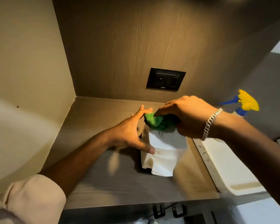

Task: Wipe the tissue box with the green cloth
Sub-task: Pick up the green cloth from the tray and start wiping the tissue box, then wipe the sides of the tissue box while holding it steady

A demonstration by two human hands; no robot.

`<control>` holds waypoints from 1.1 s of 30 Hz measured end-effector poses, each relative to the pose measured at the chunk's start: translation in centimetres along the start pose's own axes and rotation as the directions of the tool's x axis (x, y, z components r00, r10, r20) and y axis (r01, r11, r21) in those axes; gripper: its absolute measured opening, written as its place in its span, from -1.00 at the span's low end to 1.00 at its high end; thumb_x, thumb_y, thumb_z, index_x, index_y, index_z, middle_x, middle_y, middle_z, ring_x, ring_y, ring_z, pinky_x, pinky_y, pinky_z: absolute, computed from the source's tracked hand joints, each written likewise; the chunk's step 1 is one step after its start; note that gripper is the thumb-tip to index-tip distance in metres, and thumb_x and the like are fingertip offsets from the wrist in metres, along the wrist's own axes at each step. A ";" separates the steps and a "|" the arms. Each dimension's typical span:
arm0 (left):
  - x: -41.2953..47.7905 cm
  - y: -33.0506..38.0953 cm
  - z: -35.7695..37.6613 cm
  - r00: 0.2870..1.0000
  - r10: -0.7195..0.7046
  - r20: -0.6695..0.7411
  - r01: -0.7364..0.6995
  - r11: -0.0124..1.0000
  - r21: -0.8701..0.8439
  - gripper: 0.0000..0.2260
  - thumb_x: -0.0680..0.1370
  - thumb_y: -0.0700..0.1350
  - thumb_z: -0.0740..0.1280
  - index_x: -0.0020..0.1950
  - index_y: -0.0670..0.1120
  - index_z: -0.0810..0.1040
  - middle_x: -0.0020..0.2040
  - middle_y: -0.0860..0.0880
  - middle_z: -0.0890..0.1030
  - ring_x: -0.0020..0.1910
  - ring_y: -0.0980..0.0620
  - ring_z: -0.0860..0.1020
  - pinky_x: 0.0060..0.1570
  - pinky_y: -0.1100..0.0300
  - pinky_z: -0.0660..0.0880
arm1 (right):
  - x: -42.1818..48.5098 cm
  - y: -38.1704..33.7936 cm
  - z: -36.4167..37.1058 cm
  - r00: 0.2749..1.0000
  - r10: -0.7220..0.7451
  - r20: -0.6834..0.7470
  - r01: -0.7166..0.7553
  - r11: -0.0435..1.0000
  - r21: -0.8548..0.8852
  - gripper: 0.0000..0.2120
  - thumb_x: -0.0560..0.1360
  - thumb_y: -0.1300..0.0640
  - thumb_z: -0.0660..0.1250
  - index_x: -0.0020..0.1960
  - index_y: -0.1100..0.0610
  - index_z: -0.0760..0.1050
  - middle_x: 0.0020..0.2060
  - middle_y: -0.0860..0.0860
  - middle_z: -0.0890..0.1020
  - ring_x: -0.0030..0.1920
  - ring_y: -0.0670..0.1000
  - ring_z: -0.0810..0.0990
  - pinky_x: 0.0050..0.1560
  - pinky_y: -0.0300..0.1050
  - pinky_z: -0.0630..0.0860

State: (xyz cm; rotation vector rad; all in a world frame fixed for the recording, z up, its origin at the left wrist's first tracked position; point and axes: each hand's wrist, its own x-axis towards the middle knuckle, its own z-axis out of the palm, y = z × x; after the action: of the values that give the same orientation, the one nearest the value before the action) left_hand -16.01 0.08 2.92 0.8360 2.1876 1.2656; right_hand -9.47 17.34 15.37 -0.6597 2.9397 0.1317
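A pale sleeve (31, 199) is pushed up the left forearm at the lower left. On the wooden shelf (90, 180) stands the tissue box (165, 152), white, with a tissue (162, 168) hanging over its near face; a dark base shows at its lower edge. The left hand (129, 133) steadies the box from its left side, spread wide, thumb pressed on the near top face and fingers extended along the far edge. The right hand (186, 115), with a silver chain bracelet (212, 122) at the wrist, is closed over the bunched green cloth (157, 121) and presses it onto the far end of the box top. Just right of the box lies a white tray (229, 167). Farther back on the right stands a spray bottle (244, 102) with a yellow and blue head. A black wall socket (166, 81) sits in the rear panel.
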 end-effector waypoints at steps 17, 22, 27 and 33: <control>0.0 -0.1 0.1 1.000 0.024 -0.006 -0.023 0.998 0.058 0.15 0.06 0.20 0.59 0.51 0.22 0.01 0.60 0.07 -0.21 0.56 -0.05 -0.02 0.42 0.15 0.12 | -3.0 0.6 2.0 0.995 -0.019 -0.101 0.017 1.000 -0.022 -0.50 0.40 0.21 0.37 0.29 -0.10 0.42 0.24 0.01 0.56 0.14 0.13 0.56 0.01 0.09 0.61; -0.1 0.1 0.2 1.000 0.014 -0.005 -0.013 0.999 0.046 0.19 0.02 0.21 0.59 0.52 0.22 0.02 0.59 0.12 -0.23 0.55 0.04 -0.06 0.38 0.25 0.06 | -8.4 -0.5 2.9 0.989 -0.007 -0.145 0.027 0.991 0.135 -0.45 0.38 0.31 0.33 0.21 -0.21 0.46 0.26 -0.16 0.55 0.19 -0.01 0.57 0.05 0.02 0.61; -0.4 1.5 -0.6 0.996 -0.086 0.014 0.080 0.971 0.224 0.25 -0.03 0.38 0.55 0.49 0.33 -0.13 0.55 0.16 -0.33 0.54 -0.05 -0.27 0.51 -0.15 -0.12 | -12.5 2.3 3.8 0.987 0.093 -0.132 0.008 0.787 0.617 -0.52 0.31 0.30 0.27 0.13 -0.11 0.57 0.07 -0.10 0.67 0.11 -0.07 0.61 0.03 -0.07 0.59; 1.9 8.1 1.2 0.975 -0.155 0.157 0.016 0.761 0.649 0.14 0.26 0.30 0.48 0.55 0.05 -0.23 0.46 0.20 -0.30 0.41 0.18 -0.33 0.46 0.03 -0.27 | -13.8 6.4 10.1 0.796 0.554 -0.242 0.241 0.077 0.968 -0.53 0.25 0.38 0.44 0.05 -0.04 0.61 -0.07 -0.05 0.71 -0.02 0.00 0.66 -0.13 -0.05 0.65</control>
State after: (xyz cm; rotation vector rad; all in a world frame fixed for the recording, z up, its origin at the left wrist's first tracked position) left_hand -14.43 5.25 9.32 1.0406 2.4713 0.3199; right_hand 1.19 30.07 7.72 -0.0124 2.4485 -2.2911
